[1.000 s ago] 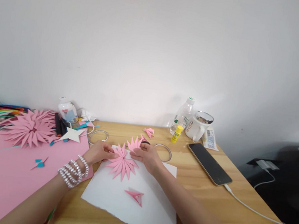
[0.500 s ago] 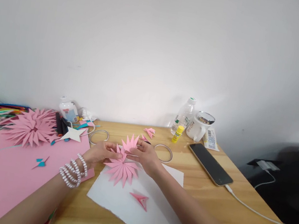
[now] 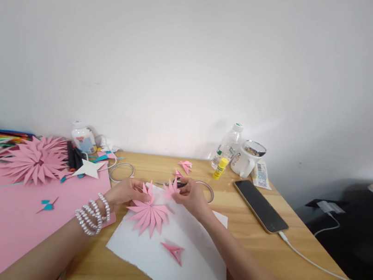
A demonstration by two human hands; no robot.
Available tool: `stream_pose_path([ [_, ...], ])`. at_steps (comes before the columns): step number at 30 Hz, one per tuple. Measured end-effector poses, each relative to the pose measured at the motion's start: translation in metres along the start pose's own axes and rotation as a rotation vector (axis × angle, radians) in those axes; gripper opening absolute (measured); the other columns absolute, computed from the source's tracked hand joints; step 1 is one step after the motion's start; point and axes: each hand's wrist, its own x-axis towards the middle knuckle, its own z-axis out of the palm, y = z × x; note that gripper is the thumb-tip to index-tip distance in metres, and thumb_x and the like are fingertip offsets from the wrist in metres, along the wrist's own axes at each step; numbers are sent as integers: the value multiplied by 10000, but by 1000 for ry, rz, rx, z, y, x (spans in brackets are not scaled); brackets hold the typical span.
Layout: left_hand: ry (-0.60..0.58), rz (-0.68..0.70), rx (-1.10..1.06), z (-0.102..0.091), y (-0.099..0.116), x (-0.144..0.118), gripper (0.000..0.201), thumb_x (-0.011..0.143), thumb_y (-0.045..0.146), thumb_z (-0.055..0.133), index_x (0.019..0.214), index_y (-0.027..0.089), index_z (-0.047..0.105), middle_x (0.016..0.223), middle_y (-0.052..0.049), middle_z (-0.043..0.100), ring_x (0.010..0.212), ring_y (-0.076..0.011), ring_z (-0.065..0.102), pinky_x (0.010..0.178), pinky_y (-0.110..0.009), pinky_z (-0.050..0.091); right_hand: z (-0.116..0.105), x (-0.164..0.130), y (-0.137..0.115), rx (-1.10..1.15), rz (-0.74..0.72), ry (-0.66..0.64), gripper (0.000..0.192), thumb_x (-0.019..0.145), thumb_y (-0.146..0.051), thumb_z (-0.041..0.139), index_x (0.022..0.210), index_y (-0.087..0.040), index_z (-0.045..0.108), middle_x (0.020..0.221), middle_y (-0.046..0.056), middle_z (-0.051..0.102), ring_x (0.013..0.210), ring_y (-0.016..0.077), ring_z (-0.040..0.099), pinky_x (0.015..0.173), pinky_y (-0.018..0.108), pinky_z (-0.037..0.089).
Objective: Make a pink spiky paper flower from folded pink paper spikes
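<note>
Moved: since the earlier frame the right hand [image 3: 192,197] has lowered its small pink petal cluster [image 3: 170,187] toward the paper.
White sheet [image 3: 188,271]: landmark, flat on the wooden table [image 3: 293,268].
Pink flower [image 3: 149,214]: on the sheet's far end.
Left hand [image 3: 126,192]: at the sheet's left far corner, fingers pinching the flower's upper edge.
Right hand: closed on the cluster, just beyond the flower.
Loose petal [image 3: 173,251]: mid-sheet.
Advice: best to align the points before pressing.

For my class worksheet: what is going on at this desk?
A person's left hand steadies a half-built pink spiky paper flower on a white paper sheet, and the right hand holds a small pink folded petal cluster at its top edge. A loose pink folded petal lies nearby.
</note>
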Motion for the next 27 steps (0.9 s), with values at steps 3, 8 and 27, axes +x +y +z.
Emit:
stream_pose_path([
  [3,45,3,49,0,-1,3,356,432,278,792,708,129,623,592,-19,640,527,-133,565,447,-211,381,0,-5,4,-204,-35,0,491,612,-151,599,1079,-152,446,600,-38,601,579,140,586,534,232,426],
  [8,182,52,171,1,0,3,535,429,317,787,871,113,565,684,-36,634,525,-137,562,444,-232,411,-1,-17,-12,-498,-119,-25,485,689,-245,600,1141,-143,456,698,18,671,687,176,613,587,240,407],
  [27,376,683,545,53,18,-16,193,743,291,547,870,212,669,933,-56,661,794,-203,606,779,-347,458,-61,-20,-13,-771,-160,16,139,810,-176,434,819,-172,573,797,59,650,738,176,593,605,268,443],
])
